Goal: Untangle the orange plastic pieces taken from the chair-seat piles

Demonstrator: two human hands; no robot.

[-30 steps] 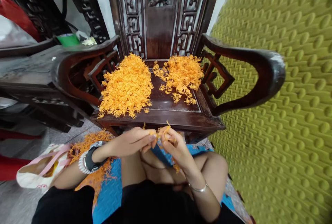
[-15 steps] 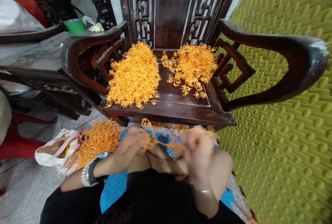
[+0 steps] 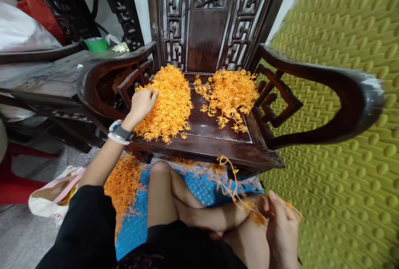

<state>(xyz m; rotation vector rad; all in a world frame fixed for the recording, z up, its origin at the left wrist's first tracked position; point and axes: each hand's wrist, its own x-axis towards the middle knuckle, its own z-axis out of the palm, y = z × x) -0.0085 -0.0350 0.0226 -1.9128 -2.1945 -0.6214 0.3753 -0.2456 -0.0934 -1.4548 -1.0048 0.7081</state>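
My left hand (image 3: 143, 102) is over the left edge of a tall heap of small orange plastic flower-like pieces (image 3: 171, 102) on the wooden chair's seat. Its fingers are curled closed, and whatever is in them is hidden. Low on the right, above my knee, my right hand (image 3: 283, 227) pinches a tangle of orange plastic strands (image 3: 232, 192), which trails out to the left and a little to the right. A second, looser orange heap (image 3: 232, 92) lies on the right side of the seat.
The dark wooden chair (image 3: 208, 146) has curved arms on both sides. A large pile of orange strands (image 3: 124, 181) lies on the floor by the blue foam mat (image 3: 199, 188). A cloth bag (image 3: 46, 202) stands left of it. Yellow-green textured matting (image 3: 343, 186) rises at right.
My hands were together over my lap with orange strands between them. My left hand has moved up and forward to the left heap; my right has moved right and down, keeping the strands.
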